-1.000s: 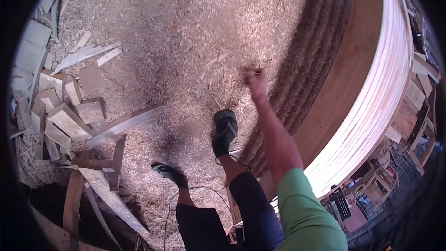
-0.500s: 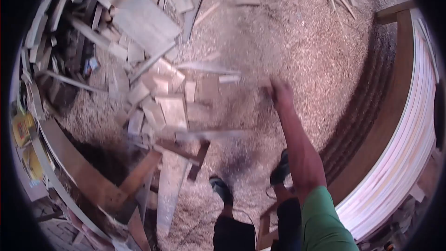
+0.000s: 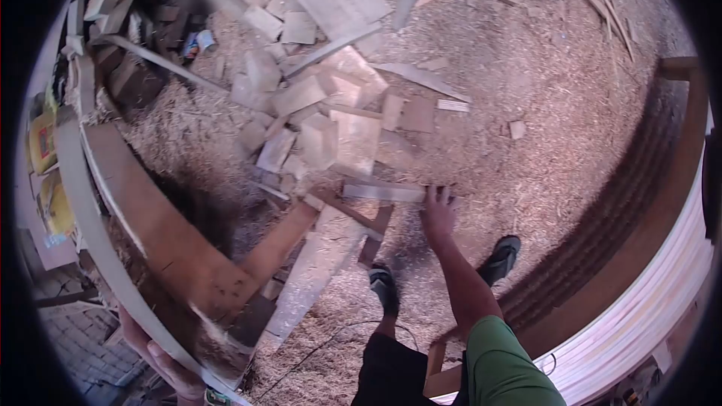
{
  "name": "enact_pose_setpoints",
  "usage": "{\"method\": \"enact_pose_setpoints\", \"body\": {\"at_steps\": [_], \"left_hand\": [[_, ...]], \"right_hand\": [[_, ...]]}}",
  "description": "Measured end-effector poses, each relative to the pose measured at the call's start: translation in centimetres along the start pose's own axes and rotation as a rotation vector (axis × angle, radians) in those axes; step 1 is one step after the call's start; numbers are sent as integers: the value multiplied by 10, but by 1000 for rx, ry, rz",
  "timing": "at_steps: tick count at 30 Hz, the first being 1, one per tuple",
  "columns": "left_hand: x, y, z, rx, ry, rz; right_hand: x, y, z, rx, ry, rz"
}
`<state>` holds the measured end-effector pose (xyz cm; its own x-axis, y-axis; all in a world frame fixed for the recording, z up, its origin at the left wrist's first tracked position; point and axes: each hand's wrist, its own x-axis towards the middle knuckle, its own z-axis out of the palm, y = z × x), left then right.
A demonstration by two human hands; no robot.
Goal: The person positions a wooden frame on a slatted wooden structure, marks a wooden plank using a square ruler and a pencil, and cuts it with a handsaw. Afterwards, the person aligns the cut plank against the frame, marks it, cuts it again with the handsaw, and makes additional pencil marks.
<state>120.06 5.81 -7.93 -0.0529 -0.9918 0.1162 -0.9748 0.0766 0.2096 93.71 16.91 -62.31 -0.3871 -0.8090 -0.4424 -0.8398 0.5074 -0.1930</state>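
My right hand (image 3: 440,214) has its fingers apart and nothing visible in it, over the right end of a pale wooden strip (image 3: 383,192); whether it touches the strip is unclear. At the lower left, my left hand (image 3: 162,361) has its fingers wrapped round the edge of a large curved wooden piece (image 3: 113,271). The inner side of that piece has a brown board (image 3: 169,218). A small wood block (image 3: 517,129) lies on the sawdust, up and to the right of my right hand.
Offcuts (image 3: 335,135) are heaped ahead on the sawdust floor. A large curved layered wooden structure (image 3: 624,331) runs along the right. Yellow containers (image 3: 54,203) stand at the far left. A cable (image 3: 331,338) lies near my feet.
The view has swung left, bringing the large curved piece and my left hand into sight. My right hand has moved down beside the pale strip, and the small block now shows on the sawdust.
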Motion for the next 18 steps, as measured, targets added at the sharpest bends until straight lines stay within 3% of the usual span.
{"method": "enact_pose_setpoints", "body": {"at_steps": [5,9,12,15,16,17,18], "left_hand": [[6,14,-10,39,-109,-62],[7,10,-8,-104,-116,-38],[8,-2,-3,-8,-41,162],[13,8,-13,89,-31,245],[16,12,-20,81,-22,232],[21,15,-23,65,-13,226],[23,17,-26,77,-13,184]], "right_hand": [[11,23,-13,197,-166,-153],[-3,29,-103,230,-151,-126],[25,-13,-189,109,-197,-118],[81,-97,-277,183,-47,-397],[92,-123,-307,505,365,-661],[92,-155,-366,676,267,-591],[94,-177,-414,784,321,-617]]}}
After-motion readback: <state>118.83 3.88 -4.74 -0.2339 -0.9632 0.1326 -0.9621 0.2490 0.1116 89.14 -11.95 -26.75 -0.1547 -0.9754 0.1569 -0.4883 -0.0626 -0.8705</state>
